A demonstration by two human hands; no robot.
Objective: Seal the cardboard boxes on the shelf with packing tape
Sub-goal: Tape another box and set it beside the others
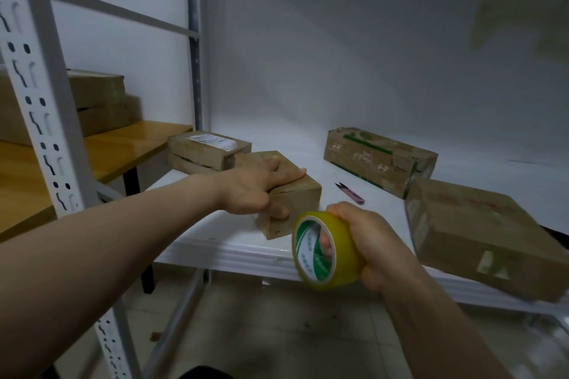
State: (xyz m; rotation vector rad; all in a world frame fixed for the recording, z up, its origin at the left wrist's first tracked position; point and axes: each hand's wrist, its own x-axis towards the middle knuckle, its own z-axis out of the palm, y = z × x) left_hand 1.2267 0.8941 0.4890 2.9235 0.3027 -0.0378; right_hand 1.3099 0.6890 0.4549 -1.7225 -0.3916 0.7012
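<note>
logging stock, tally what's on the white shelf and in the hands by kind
cardboard boxes: 4 (small box, labelled box counted as one, green-printed box, flat box)
tape roll: 1
snips: 1
total: 6

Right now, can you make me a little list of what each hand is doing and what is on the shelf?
Left hand: holds the small box, fingers on top, thumb on its side
Right hand: grips the yellow tape roll in front of the shelf
Shelf: white, four cardboard boxes on it
Other boxes: labelled box at back left, long box with green print, big box on the right
Cutter: pink snips lying between small box and long box
</note>
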